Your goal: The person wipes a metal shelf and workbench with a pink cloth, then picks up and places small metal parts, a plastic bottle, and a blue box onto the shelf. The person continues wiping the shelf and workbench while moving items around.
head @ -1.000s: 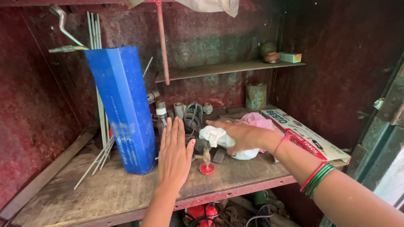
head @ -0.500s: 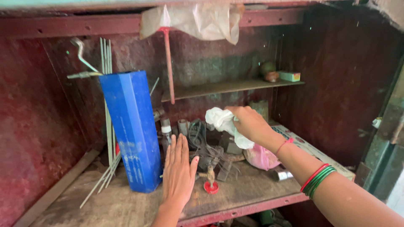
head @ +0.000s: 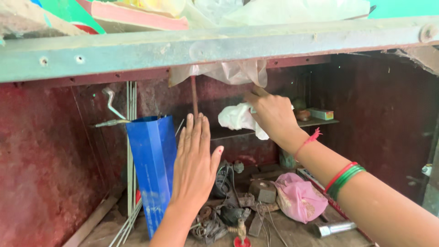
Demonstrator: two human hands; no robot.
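Observation:
My right hand (head: 273, 114) grips a crumpled white plastic bag (head: 236, 118), held up high just below the cabinet's top rail (head: 137, 52). My left hand (head: 194, 162) is raised flat with fingers together, palm toward the cabinet, holding nothing. It hovers beside a tall blue box (head: 153, 160) that stands upright on the lower shelf with thin metal rods (head: 131, 151) behind it. Red and green bangles ring my right forearm.
A pink bag (head: 299, 200), a brass tap with a red handle (head: 241, 231), a metal tube (head: 333, 228), cables and small rusty parts lie on the lower shelf. A small green box (head: 321, 113) sits on the narrow inner shelf. Clear plastic (head: 233, 72) hangs from above.
My right hand has lifted the white bag from the shelf up to the top of the cabinet. My left hand has risen off the shelf. The view has tilted upward.

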